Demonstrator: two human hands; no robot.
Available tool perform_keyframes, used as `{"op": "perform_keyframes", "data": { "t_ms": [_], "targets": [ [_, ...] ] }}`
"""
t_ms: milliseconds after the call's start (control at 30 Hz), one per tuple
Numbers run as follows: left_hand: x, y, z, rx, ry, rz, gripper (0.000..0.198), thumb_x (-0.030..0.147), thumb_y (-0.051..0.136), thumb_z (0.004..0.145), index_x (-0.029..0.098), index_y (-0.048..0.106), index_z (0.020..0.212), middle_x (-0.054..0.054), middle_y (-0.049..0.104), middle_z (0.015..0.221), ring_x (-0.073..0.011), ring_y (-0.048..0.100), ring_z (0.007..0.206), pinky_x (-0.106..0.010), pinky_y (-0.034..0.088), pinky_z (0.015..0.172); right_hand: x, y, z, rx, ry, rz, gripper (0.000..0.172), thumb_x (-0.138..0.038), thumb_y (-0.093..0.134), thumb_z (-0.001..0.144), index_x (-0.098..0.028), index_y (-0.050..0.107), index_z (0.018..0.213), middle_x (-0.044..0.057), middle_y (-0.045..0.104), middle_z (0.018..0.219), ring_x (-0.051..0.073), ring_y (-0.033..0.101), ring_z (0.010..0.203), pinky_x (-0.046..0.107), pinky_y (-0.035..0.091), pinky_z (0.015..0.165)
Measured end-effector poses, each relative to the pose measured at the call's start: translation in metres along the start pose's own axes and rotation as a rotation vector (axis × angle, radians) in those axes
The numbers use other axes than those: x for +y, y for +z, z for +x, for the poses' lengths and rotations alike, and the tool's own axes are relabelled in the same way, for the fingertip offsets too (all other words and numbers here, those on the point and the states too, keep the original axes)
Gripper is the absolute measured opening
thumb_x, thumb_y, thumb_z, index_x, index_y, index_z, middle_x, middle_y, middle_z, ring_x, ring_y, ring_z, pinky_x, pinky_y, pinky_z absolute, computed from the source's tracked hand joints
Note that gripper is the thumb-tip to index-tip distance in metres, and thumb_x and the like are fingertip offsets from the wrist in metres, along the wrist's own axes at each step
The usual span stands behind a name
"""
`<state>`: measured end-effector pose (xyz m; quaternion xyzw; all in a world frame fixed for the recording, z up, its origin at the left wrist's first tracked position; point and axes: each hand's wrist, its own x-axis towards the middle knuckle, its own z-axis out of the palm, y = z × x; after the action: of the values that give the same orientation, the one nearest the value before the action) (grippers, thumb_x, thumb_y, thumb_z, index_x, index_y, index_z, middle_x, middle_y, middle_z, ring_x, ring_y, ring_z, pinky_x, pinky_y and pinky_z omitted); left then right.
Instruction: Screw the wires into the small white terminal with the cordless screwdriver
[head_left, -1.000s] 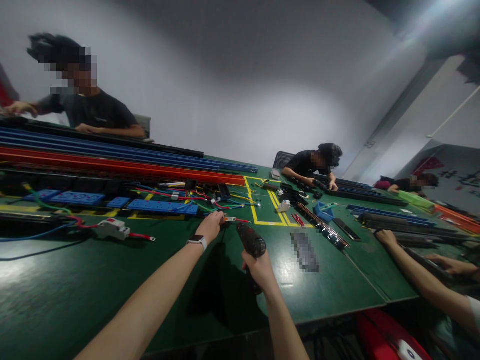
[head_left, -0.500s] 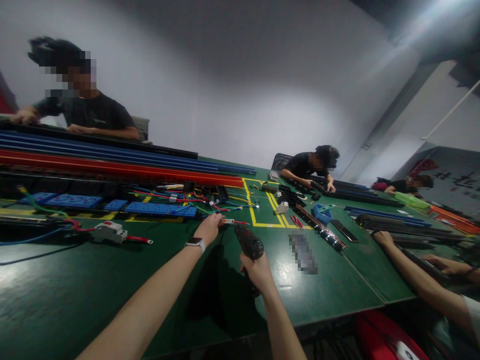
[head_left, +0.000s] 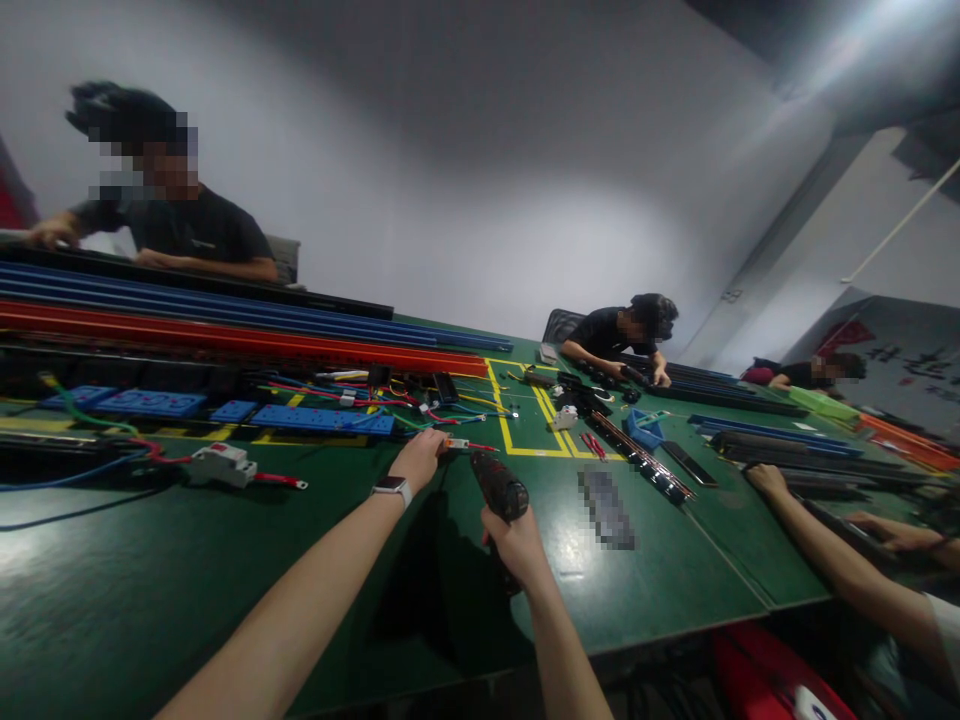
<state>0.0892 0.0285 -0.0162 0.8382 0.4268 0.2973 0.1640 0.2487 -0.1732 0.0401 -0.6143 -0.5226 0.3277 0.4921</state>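
Note:
My left hand (head_left: 418, 460), with a watch on its wrist, is closed on a small white circuit breaker (head_left: 457, 444) that has a red wire sticking out to the right. My fingers cover part of the breaker. In my right hand (head_left: 519, 545) is a black and red power drill (head_left: 501, 486), its front end pointing towards the red wire. Whether the drill touches the breaker I cannot tell. Left of my hands lies another white circuit breaker (head_left: 223, 465) with red wires. Behind my left hand runs a row of blue socket modules (head_left: 322, 420).
Orange rails (head_left: 300, 345) and blue rails (head_left: 262, 312) lie along the back left. A blue bin (head_left: 643, 429), red-handled pliers (head_left: 594, 447) and a copper-coloured strip (head_left: 637, 455) sit to the right. Co-workers (head_left: 202, 235) sit across the table; another person's arms (head_left: 832, 550) reach in at right.
Almost nothing differs. Both hands keep their hold on the breaker and the drill, and the view has shifted very slightly.

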Motion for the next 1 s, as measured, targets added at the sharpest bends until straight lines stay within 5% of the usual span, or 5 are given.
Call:
{"op": "perform_keyframes", "data": {
  "t_ms": [1000],
  "targets": [
    [-0.003,0.001,0.001,0.003,0.004,-0.004,0.027,0.005,0.045,0.089,0.02,0.066,0.096,-0.008,0.062,0.1,-0.0203,0.057,0.097,-0.031,0.042,0.09,0.011,-0.001,0.003,-0.027,-0.027,-0.032,0.004,-0.024,0.057,0.079,-0.02,0.058,0.078,-0.003,0.06,0.058,0.016,0.059,0.055,0.026,0.045,0.058]
  ]
}}
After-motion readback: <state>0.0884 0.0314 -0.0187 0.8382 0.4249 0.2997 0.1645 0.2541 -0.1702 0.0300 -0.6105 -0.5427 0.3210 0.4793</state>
